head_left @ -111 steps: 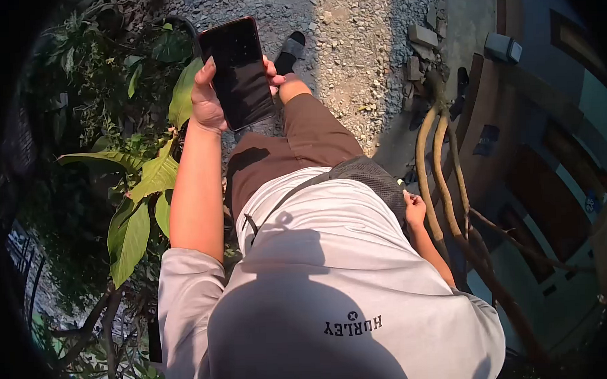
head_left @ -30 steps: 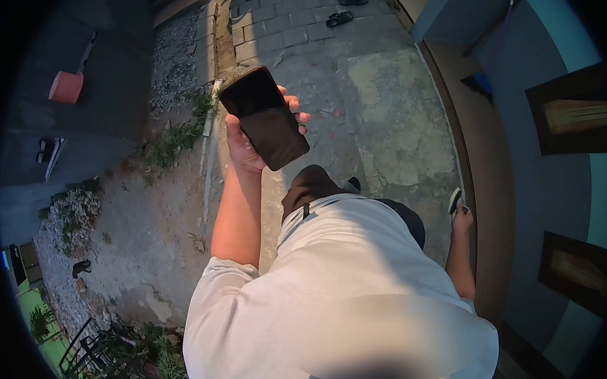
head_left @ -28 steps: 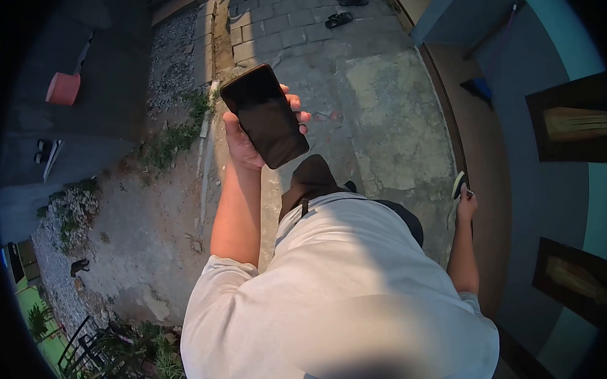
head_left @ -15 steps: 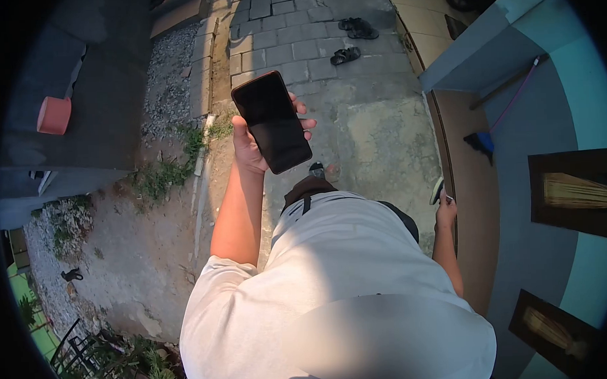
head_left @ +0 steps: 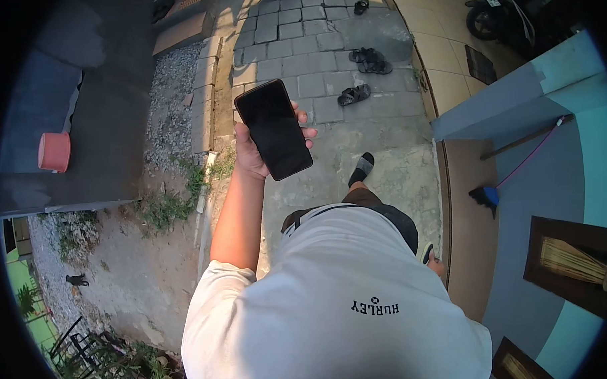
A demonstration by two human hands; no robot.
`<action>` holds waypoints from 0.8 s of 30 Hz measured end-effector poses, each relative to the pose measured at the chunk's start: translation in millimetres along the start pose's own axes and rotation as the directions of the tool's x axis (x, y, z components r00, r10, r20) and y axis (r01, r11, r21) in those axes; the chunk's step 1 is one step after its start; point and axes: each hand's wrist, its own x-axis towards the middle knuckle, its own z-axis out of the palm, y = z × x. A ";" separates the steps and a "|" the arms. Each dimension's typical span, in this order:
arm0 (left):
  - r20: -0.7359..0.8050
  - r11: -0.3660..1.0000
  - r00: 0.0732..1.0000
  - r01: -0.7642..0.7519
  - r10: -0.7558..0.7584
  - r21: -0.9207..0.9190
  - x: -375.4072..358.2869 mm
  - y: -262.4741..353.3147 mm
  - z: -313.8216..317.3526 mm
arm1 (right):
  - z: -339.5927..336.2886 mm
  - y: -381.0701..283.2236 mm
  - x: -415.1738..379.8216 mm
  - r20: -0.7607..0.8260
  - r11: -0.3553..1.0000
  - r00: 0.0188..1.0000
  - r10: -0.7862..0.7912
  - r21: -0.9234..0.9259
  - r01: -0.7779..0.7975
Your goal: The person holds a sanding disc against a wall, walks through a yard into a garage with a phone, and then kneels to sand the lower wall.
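My left hand [head_left: 250, 154] is raised in front of me and wrapped round a smartphone [head_left: 273, 130]. The phone's dark screen faces up at me, with my thumb along its left edge and fingertips showing past its right edge. Low beside my right hip, my right hand [head_left: 437, 265] is partly hidden by my body. It is closed on a dark slipper [head_left: 427, 253] with a pale rim, of which only a small part shows. One foot in a grey and black sock [head_left: 363, 167] is stretched forward on the concrete.
Black sandals [head_left: 370, 61] lie ahead on the paving [head_left: 292, 59], with another sandal [head_left: 354, 95] nearer me. A raised step [head_left: 470, 210] and a wall with a broom [head_left: 485, 198] run along my right. A pink tub [head_left: 54, 152] is at the left; a dark animal [head_left: 77, 280] stands on the ground.
The sandals and walls have shifted down the view as I move forward. A socked foot has come out in front. My right hand has swung back toward my hip; the phone stays in my left hand.
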 end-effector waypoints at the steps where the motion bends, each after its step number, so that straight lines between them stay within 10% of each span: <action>1: -0.001 1.000 1.000 -0.005 0.005 0.011 22.0 0.2 -12.1 | 8.7 -22.9 19.5 0.008 1.000 1.000 0.002 0.019 -0.002; 14: -0.205 0.996 0.978 -0.022 0.040 0.088 264.4 20.1 -84.6 | 36.5 -430.4 224.2 0.087 0.876 0.907 -0.411 0.313 0.367; 24: -0.365 0.993 0.924 -0.089 0.111 0.075 401.2 107.1 -246.0 | 163.1 -631.9 261.4 0.157 0.804 0.964 -0.216 0.588 0.084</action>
